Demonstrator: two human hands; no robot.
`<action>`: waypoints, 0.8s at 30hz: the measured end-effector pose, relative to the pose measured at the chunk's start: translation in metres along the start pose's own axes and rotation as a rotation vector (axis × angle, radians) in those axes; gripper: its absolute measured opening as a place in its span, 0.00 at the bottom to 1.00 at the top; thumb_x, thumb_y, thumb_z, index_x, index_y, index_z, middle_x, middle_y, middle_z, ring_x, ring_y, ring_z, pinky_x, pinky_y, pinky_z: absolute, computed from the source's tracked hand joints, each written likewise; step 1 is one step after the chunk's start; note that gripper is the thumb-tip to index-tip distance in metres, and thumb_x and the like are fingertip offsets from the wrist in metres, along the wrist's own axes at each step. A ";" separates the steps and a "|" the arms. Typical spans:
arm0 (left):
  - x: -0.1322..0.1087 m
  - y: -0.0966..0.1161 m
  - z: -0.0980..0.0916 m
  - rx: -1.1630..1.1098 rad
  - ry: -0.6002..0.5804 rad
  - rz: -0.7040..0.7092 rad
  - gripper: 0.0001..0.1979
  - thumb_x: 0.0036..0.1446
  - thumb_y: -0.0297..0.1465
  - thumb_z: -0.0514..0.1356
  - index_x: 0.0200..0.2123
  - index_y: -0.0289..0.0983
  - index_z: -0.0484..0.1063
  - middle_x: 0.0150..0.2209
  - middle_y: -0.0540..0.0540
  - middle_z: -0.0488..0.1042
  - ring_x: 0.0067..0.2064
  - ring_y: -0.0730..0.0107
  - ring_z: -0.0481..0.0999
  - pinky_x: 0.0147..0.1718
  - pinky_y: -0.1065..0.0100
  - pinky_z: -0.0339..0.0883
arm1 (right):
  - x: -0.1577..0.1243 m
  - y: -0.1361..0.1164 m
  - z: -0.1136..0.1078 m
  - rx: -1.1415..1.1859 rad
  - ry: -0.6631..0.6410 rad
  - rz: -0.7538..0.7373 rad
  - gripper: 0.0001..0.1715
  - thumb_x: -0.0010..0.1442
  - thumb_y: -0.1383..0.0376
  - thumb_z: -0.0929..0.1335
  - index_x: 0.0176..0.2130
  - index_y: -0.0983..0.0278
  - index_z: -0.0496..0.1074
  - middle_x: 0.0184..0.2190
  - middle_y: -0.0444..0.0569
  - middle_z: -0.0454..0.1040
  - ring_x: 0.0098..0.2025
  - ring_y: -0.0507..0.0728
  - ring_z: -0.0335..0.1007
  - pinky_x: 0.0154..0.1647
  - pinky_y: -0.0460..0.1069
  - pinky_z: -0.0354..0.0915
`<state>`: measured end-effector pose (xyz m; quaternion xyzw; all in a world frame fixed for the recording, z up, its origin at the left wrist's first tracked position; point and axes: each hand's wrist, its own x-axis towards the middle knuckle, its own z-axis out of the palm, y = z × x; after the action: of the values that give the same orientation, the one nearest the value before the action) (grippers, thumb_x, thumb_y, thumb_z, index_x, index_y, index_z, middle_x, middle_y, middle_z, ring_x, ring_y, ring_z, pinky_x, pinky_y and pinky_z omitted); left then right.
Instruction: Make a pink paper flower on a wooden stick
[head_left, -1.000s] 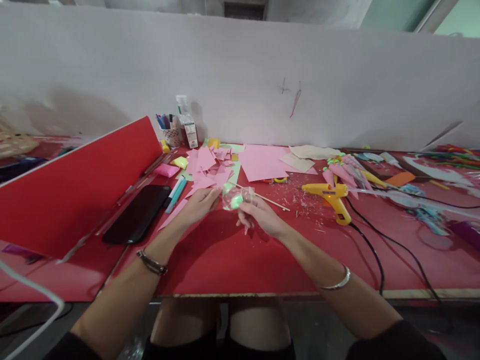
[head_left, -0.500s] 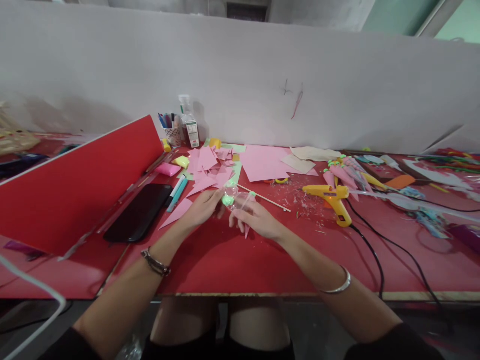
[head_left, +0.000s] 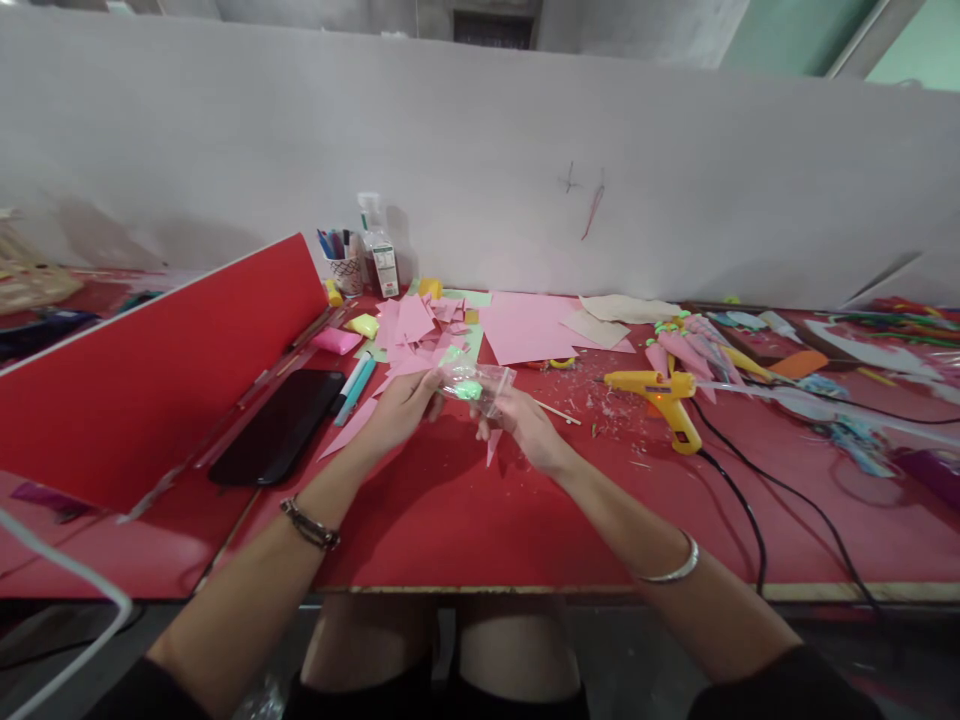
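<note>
Between my hands, above the red table, is a clear plastic bag with a bright green lump, perhaps modelling clay, inside. My left hand pinches the bag's left end. My right hand has its fingers closed on the right end. A pink paper cone points down below the right fingers; how it is held there is hidden. Just beyond the right hand lies a thin wooden stick, partly covered by hand and bag.
Pink paper scraps and a larger pink sheet lie behind. A yellow hot glue gun with its black cord is at right, near finished pink cones. A phone, markers and a red board are left.
The plastic bag has turned and stretched flatter between my hands, and the green lump has shifted slightly right and up. My right hand has moved a little to the right.
</note>
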<state>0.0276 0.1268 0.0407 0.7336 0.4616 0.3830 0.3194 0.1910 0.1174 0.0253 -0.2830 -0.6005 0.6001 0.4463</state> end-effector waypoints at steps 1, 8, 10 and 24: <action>0.000 0.000 -0.001 0.005 0.007 -0.002 0.22 0.57 0.33 0.40 0.13 0.37 0.55 0.11 0.54 0.56 0.16 0.78 0.56 0.21 0.73 0.52 | 0.000 0.000 -0.001 0.013 0.023 -0.002 0.17 0.47 0.61 0.61 0.37 0.64 0.68 0.23 0.41 0.65 0.19 0.46 0.60 0.26 0.47 0.63; 0.001 -0.005 -0.002 0.035 0.060 0.004 0.21 0.56 0.35 0.41 0.13 0.37 0.56 0.12 0.54 0.58 0.16 0.78 0.56 0.20 0.73 0.52 | 0.002 -0.004 -0.002 -0.121 0.305 -0.082 0.12 0.48 0.58 0.62 0.22 0.64 0.65 0.17 0.40 0.62 0.20 0.47 0.61 0.24 0.46 0.61; 0.001 -0.007 -0.002 0.042 0.052 0.008 0.21 0.56 0.35 0.41 0.13 0.37 0.56 0.12 0.54 0.58 0.16 0.78 0.56 0.19 0.73 0.51 | 0.002 -0.006 -0.001 -0.188 0.355 -0.126 0.14 0.48 0.57 0.64 0.20 0.64 0.63 0.18 0.40 0.62 0.20 0.47 0.61 0.25 0.45 0.61; 0.003 -0.004 -0.003 -0.073 0.263 -0.068 0.20 0.57 0.29 0.42 0.14 0.37 0.56 0.10 0.56 0.54 0.14 0.79 0.53 0.16 0.74 0.49 | 0.004 -0.007 -0.004 -0.202 0.517 -0.151 0.13 0.46 0.56 0.66 0.25 0.63 0.62 0.17 0.37 0.63 0.19 0.47 0.63 0.22 0.44 0.61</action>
<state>0.0242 0.1309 0.0395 0.6491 0.5098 0.4811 0.2955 0.1939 0.1213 0.0326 -0.4240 -0.5431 0.4100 0.5975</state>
